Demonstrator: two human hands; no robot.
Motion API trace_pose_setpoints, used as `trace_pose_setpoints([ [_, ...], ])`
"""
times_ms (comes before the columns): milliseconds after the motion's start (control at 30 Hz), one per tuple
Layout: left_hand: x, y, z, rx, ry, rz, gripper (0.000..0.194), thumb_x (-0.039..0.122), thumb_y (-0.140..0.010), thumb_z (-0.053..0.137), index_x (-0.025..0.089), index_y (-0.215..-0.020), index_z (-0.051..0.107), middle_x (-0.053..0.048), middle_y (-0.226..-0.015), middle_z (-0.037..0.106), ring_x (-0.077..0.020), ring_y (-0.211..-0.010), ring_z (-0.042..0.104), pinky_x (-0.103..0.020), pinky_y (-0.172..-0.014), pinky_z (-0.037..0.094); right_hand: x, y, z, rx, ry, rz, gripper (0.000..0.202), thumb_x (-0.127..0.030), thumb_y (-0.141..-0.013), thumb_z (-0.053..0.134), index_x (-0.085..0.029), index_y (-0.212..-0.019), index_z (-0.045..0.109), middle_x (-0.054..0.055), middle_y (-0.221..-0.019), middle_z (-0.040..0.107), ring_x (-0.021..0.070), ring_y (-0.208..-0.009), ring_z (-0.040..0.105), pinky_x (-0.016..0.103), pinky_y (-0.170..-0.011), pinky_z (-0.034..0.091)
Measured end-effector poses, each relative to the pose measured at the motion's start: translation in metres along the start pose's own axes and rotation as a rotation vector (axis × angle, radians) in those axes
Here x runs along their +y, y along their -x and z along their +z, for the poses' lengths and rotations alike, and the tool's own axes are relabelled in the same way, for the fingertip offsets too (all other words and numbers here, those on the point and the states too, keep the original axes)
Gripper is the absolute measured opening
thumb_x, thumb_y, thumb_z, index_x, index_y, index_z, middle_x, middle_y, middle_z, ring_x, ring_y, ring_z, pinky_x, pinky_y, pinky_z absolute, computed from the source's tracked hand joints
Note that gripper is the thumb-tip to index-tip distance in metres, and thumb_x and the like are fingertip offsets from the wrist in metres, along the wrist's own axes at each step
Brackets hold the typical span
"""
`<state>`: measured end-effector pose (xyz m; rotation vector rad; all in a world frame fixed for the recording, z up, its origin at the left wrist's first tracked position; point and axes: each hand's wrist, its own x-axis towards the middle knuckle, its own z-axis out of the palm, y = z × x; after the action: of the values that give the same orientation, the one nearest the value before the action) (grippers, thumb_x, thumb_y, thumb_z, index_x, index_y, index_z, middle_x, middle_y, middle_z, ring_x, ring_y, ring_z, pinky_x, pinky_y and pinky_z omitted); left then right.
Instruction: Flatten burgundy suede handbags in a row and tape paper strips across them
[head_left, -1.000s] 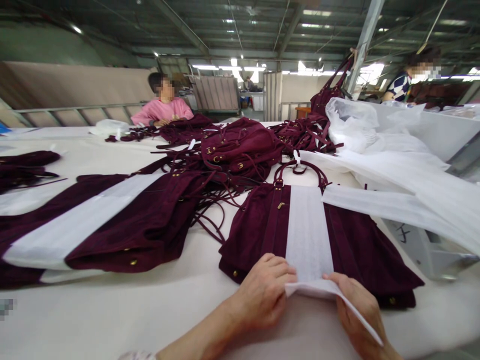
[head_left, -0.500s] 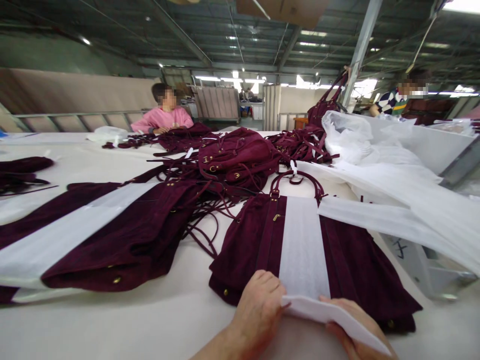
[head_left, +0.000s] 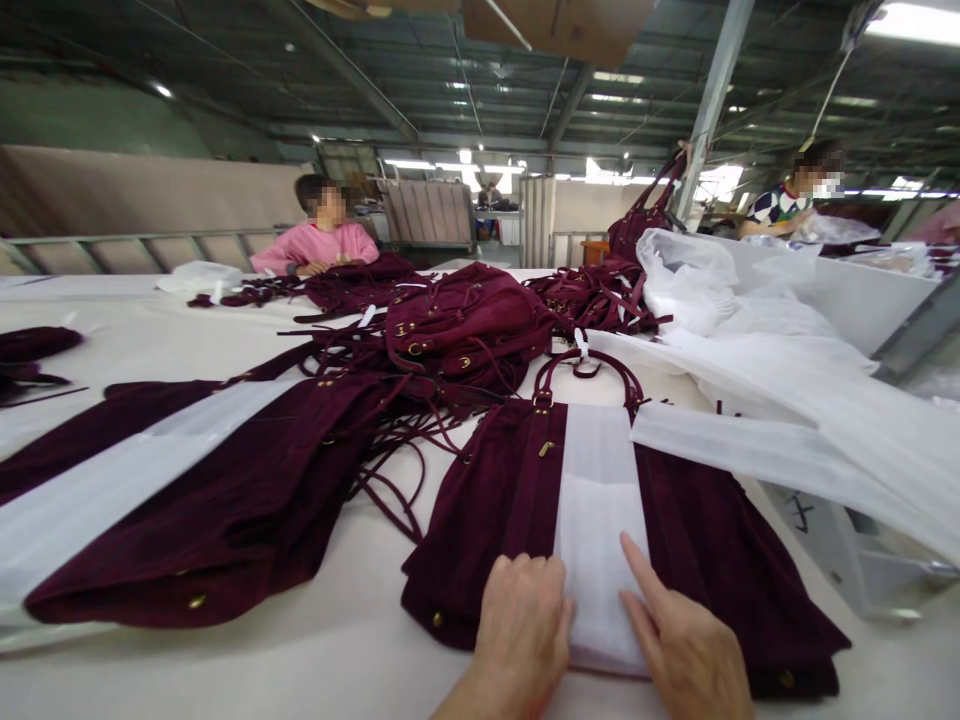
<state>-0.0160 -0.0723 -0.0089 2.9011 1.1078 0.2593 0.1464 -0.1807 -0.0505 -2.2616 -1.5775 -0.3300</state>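
Observation:
A maroon bag [head_left: 480, 500] lies flat in front of me, its handles pointing away. Down its middle runs a white foam strip [head_left: 600, 500], flat on the bag. My left hand [head_left: 525, 620] rests at the strip's left edge near the bag's bottom, fingers curled; whether it pinches anything is hidden. On the right side of the strip is my right hand [head_left: 682, 630], index finger and thumb apart, fingertips at the foam, holding nothing.
Another maroon bag [head_left: 247, 490] with a white strip lies at the left. Behind are piled maroon bags [head_left: 472, 320]. White foam sheets [head_left: 825, 400] cover the right side. A person in pink [head_left: 322, 240] sits across the table; another person stands far right.
The strip's near end, raised in my hands before, now lies down. My right hand has let go of it and moved onto the strip. The view has shifted slightly.

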Motion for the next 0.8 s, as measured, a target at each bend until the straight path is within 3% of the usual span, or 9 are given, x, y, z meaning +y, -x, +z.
trace_pose_setpoints([
  [133,-0.002,-0.007,0.0,0.032,-0.054,0.004,0.04,0.019,-0.086,0.05,0.022,-0.126,0.049,-0.01,-0.114,0.06,-0.0258,-0.103,0.055,-0.042,-0.087,0.042,-0.007,-0.015,-0.012,-0.236,0.028,0.114,0.037,-0.031,-0.095,0.044,-0.028,-0.129,0.058,0.007,-0.07,0.07,0.0209,-0.057,0.066,0.027,-0.051,0.044],
  [233,-0.003,-0.023,-0.001,0.069,-0.058,0.209,0.058,0.014,-0.083,0.051,0.028,-0.138,0.04,-0.01,-0.142,0.042,-0.0298,-0.127,0.04,-0.049,-0.101,0.035,-0.017,-0.03,-0.025,-0.355,0.026,0.185,0.035,-0.03,-0.094,0.047,-0.028,-0.126,0.06,0.009,-0.077,0.073,0.0233,-0.064,0.069,0.027,-0.056,0.046],
  [333,0.003,-0.042,-0.003,-0.033,0.016,0.444,0.046,0.01,-0.081,0.047,0.019,-0.125,0.053,-0.01,-0.137,0.048,-0.0253,-0.127,0.041,-0.042,-0.106,0.033,-0.019,-0.046,-0.038,-0.398,-0.068,0.198,0.03,-0.029,-0.091,0.052,-0.028,-0.118,0.064,0.009,-0.084,0.073,0.0244,-0.076,0.07,0.028,-0.063,0.047],
  [400,0.01,-0.054,-0.005,-0.135,0.074,0.423,0.035,0.008,-0.08,0.044,0.016,-0.11,0.06,-0.009,-0.118,0.059,-0.0225,-0.11,0.052,-0.038,-0.098,0.041,-0.008,-0.057,-0.049,-0.378,-0.223,0.164,0.027,-0.031,-0.09,0.055,-0.027,-0.114,0.066,0.006,-0.088,0.073,0.0223,-0.082,0.069,0.027,-0.069,0.048],
  [467,0.018,-0.064,-0.008,-0.182,0.105,0.35,0.029,0.007,-0.08,0.042,0.017,-0.097,0.063,-0.008,-0.102,0.061,-0.0225,-0.095,0.056,-0.039,-0.088,0.045,0.015,-0.066,-0.066,-0.311,-0.365,0.139,0.025,-0.035,-0.091,0.054,-0.027,-0.11,0.067,0.003,-0.089,0.073,0.0183,-0.082,0.067,0.025,-0.073,0.047],
  [533,0.023,-0.07,-0.01,-0.152,0.098,0.317,0.026,0.008,-0.081,0.04,0.018,-0.09,0.063,-0.008,-0.095,0.06,-0.0235,-0.089,0.055,-0.041,-0.083,0.045,0.048,-0.073,-0.086,-0.225,-0.361,0.149,0.024,-0.037,-0.093,0.05,-0.026,-0.101,0.07,0.001,-0.089,0.071,0.0163,-0.082,0.065,0.025,-0.077,0.046],
  [667,0.024,-0.074,-0.004,-0.07,0.071,0.301,0.028,0.007,-0.083,0.038,0.019,-0.09,0.063,-0.007,-0.094,0.059,-0.0223,-0.085,0.053,-0.04,-0.08,0.042,0.123,-0.084,-0.113,-0.093,0.094,0.244,0.015,-0.032,-0.085,0.061,-0.023,-0.082,0.073,0.009,-0.112,0.064,0.0256,-0.103,0.057,0.037,-0.09,0.043],
  [733,0.021,-0.074,0.002,-0.046,0.086,0.3,0.029,0.006,-0.084,0.038,0.02,-0.09,0.063,-0.006,-0.093,0.058,-0.0211,-0.085,0.053,-0.039,-0.081,0.042,0.153,-0.089,-0.115,-0.105,0.281,0.283,0.009,-0.03,-0.076,0.072,-0.024,-0.081,0.075,0.011,-0.134,0.051,0.0323,-0.114,0.05,0.044,-0.094,0.04],
  [800,0.018,-0.073,0.009,-0.013,0.091,0.297,0.031,0.004,-0.083,0.038,0.02,-0.091,0.064,-0.006,-0.095,0.058,-0.0206,-0.087,0.053,-0.038,-0.082,0.041,0.177,-0.097,-0.113,-0.164,0.328,0.274,0.017,-0.028,-0.073,0.073,-0.025,-0.09,0.076,0.01,-0.146,0.039,0.0335,-0.117,0.048,0.045,-0.097,0.039],
])
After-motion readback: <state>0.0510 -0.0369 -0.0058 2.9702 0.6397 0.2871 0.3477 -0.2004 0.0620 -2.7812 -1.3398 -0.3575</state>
